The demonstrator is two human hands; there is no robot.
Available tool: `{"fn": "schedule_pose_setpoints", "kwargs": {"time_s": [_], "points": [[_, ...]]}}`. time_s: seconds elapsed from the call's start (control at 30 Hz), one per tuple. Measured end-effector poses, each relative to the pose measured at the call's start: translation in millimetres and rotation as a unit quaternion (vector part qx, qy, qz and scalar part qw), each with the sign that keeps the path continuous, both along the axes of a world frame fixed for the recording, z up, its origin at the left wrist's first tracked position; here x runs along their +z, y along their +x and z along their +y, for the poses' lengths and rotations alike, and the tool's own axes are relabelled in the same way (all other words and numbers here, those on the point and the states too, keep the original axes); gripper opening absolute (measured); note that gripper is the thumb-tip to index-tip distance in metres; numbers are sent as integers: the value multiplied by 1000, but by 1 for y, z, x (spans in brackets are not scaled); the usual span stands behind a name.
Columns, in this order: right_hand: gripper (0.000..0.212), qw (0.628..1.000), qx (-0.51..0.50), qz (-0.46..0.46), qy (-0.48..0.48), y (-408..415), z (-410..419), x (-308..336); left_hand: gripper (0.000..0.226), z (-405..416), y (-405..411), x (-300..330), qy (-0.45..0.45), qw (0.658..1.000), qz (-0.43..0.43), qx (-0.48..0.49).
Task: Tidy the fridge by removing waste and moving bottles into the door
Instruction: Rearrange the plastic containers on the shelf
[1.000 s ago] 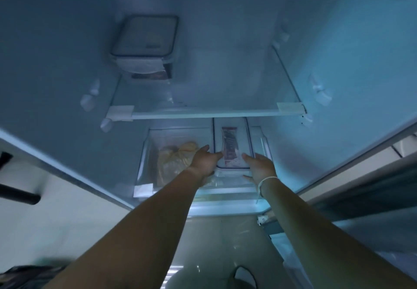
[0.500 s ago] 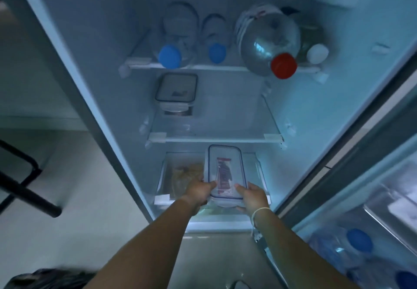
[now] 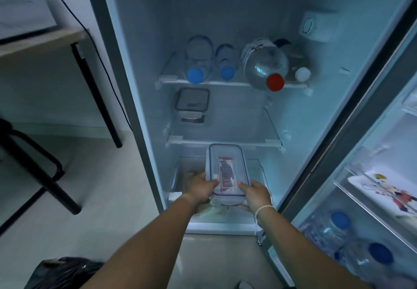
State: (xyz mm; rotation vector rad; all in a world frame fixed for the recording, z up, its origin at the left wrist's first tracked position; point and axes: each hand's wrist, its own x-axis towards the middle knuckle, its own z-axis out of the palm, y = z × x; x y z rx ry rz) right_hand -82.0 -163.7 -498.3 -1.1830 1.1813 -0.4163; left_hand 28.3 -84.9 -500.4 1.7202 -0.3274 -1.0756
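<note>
Both hands, left hand point(image 3: 200, 188) and right hand point(image 3: 256, 193), grip the near end of a clear lidded food container point(image 3: 228, 169) above the fridge's crisper drawer point(image 3: 259, 167).

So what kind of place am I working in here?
Probably a home or small flat: an open household fridge with bottles on its top shelf, a wooden desk beside it, and a black bin bag on the floor.
</note>
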Motion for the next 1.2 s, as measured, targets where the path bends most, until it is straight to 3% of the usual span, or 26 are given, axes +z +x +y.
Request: {"fn": "schedule_pose_setpoints", "kwargs": {"time_s": [0.13,0.37,0.47,0.53,0.6,0.7,0.97,1.03,1.13,1.2], "points": [[14,1000,-3,-18,-25,-2,3,11,24,1,-1,12,-11,1000,-6,2],[7,996,-31,-71,-34,5,-2,31,33,-10,9,35,-12,999,-32,-1],[15,995,-42,-79,-35,16,-10,38,19,-20,19,43,-24,999,-39,7],[34,996,-41,-74,-38,24,-15,42,30,-26,26,49,-24,999,-48,8],[32,995,-40,-75,-48,31,-21,45,52,-32,34,52,-23,998,-51,13],[40,994,-45,-82,-47,43,-30,48,64,-41,44,55,-21,998,-54,24],[48,993,-82,-81,-26,74,-54,41,58,-64,74,55,-12,997,-72,-2],[49,993,-92,-59,-52,80,-60,39,51,-68,80,56,-2,995,-98,-13],[43,991,-84,-1,-108,93,-79,31,19,-77,96,62,21,979,-197,-47],[26,989,-69,27,-126,104,-95,24,26,-86,110,63,59,953,-291,-65]]}}
